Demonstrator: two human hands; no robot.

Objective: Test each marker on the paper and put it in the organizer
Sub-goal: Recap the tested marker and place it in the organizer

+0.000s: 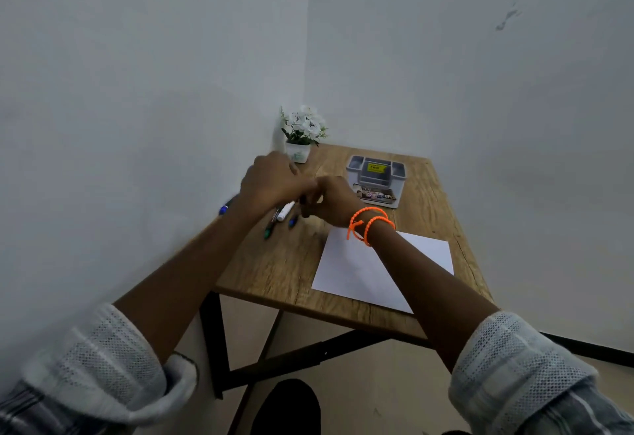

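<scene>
From where the head view looks down, both hands meet just above the loose markers (pixel 282 217), which lie on the wooden table (pixel 274 270) to the left of the paper (pixel 353 263) and a little beyond its far corner. The left hand (pixel 271 181) hovers with its fingers curled down, and the right hand (pixel 334 201), the one wearing orange bracelets (pixel 368 225), has its fingers bunched toward the left, knuckles nearly touching it. Something dark shows between the two hands, perhaps a marker being uncapped, but motion blur hides it, so I cannot tell whether either hand is pinching it or merely closing in. On the table a white-bodied marker, one with a green end and one with a blue end are visible below the hands; another blue-ended marker (pixel 224 209) pokes out left of the left forearm, farther from the paper. The paper looks unmarked, so I judge testing has barely begun. To do this step well, one hand should steady the barrel while the other pulls the cap straight off, then carry the tip right to the paper for a short stroke. The grey organizer (pixel 377 174) stands beyond the paper, its compartments seemingly empty, and a small flower pot (pixel 298 151) sits in the corner beyond and left of the paper
</scene>
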